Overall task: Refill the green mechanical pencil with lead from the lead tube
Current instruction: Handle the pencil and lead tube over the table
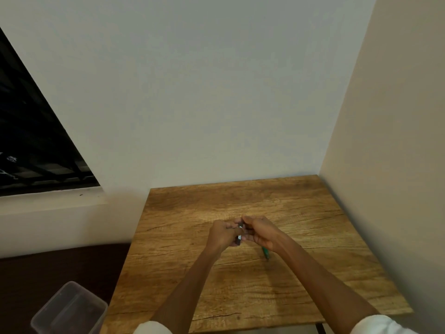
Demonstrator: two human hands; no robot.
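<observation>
Both my hands meet above the middle of the wooden table (pixel 313 273). My left hand (pixel 222 233) grips a small dark lead tube (pixel 239 237), held roughly upright. My right hand (pixel 261 231) pinches the tube's top end with its fingertips. The green mechanical pencil (pixel 265 253) lies on the table under my right wrist; only a short green stretch of it shows, the rest is hidden by the hand.
The table stands in a corner, with walls close behind and on the right. A clear plastic container (pixel 69 309) sits off the table at the lower left. A dark window (pixel 36 145) is at the far left.
</observation>
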